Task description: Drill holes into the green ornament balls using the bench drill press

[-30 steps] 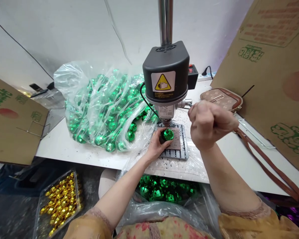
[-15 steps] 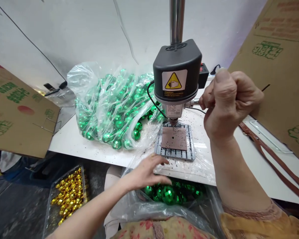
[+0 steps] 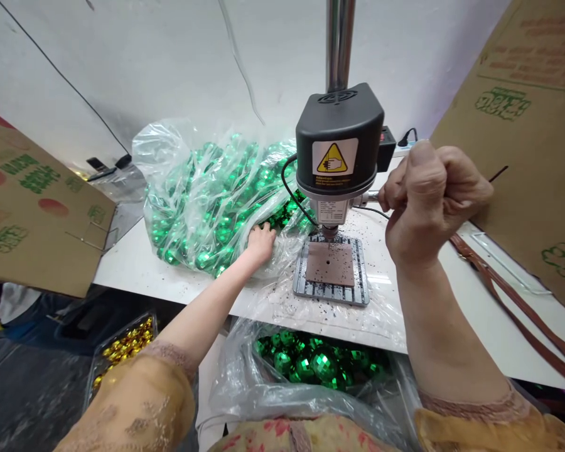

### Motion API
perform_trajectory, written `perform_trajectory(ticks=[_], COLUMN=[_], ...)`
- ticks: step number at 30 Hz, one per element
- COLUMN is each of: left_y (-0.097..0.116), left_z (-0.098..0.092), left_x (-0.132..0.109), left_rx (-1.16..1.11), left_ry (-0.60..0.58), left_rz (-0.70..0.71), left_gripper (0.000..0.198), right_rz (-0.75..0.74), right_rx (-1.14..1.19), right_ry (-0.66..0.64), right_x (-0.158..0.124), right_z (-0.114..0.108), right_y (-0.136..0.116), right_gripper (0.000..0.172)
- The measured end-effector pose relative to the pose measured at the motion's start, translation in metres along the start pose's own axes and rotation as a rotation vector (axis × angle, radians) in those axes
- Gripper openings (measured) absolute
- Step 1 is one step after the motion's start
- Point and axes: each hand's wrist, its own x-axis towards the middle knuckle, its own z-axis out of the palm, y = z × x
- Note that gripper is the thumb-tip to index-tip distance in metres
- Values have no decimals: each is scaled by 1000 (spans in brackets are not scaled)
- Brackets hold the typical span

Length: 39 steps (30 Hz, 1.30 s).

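My left hand [image 3: 262, 243] is at the mouth of a clear plastic bag [image 3: 157, 147] full of shiny green faceted balls [image 3: 223, 229]. Its fingers curl down over a green ball there, mostly hidden under the palm. My right hand [image 3: 428, 204] is closed in a fist around the feed lever [image 3: 370, 197] of a small bench drill press [image 3: 339, 135]. Under the chuck [image 3: 329, 231], a brown square pad [image 3: 329, 263] with a dark hole lies on the slotted metal base [image 3: 306, 290]. No ball sits on the pad.
More green balls [image 3: 324, 365] fill an open plastic bag [image 3: 245, 376] below the table's front edge. Gold balls [image 3: 136, 339] lie in a clear bin at lower left. Cardboard boxes [image 3: 37, 207] flank both sides. A brown strap [image 3: 503, 295] and dark shavings lie on the white table [image 3: 127, 267].
My left hand has moved from above the lower bag up and forward to the upper bag's mouth. My right hand stays on the lever.
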Motion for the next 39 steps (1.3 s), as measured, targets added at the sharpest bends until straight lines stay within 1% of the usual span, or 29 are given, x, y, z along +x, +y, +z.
perform_trajectory(ticks=[1,3,4,6,8,9,11,13,15,17,20,22,24,29,33,36,39], left_y=[1,6,9,19,34,42,57,69,76,77,76,74,72,70,71,74,79], left_z=[-3,-14,-20,-32,-39,-40,-36,-26,-13,0,18,27,33,41,44,45,46], left_x=[-2,-9,-14,-28,-42,-48,-58,-64,-66,-65,-63,-61,-60,-58,-58,-58,-60], left_rx=[8,-24,-79,-307,-668,-859,-1171,-1320,-1339,-1308,-1244,-1181,-1119,-1066,-987,-894,-807], left_ry=[-5,9,32,93,114,88,-19,-135,-197,-213,-177,-138,-138,-169,-170,-146,-102], left_rz=[1,26,44,67,39,8,-65,-126,-171,-200,-200,-158,-105,-16,26,78,130], left_gripper=[7,17,23,28,33,37,45,51,61,70,69,65,63,63,60,56,52], right_rz=[1,4,4,-1,-3,0,10,20,10,-10,-31,-42,-52,-24,-100,-121,-67], right_rx=[-6,-12,-10,6,0,-16,-60,-77,-63,-61,-66,-96,-172,-239,-347,-357,-319], right_ry=[0,-16,-29,-47,-42,-34,-17,-16,-32,-46,-50,-53,-73,-76,-146,-177,-140], right_x=[0,-1,-1,-1,-2,-2,-3,-3,-3,-2,-2,-3,-3,-5,-8,-9,-10], right_z=[0,-1,-1,-1,-1,-1,0,0,0,0,-1,-2,-2,-3,-7,-10,-11], right_y=[0,-1,-2,-3,-3,-3,-3,-3,-2,0,4,5,5,4,11,16,17], right_gripper=[47,47,47,47,48,49,52,53,52,51,51,50,49,50,45,43,42])
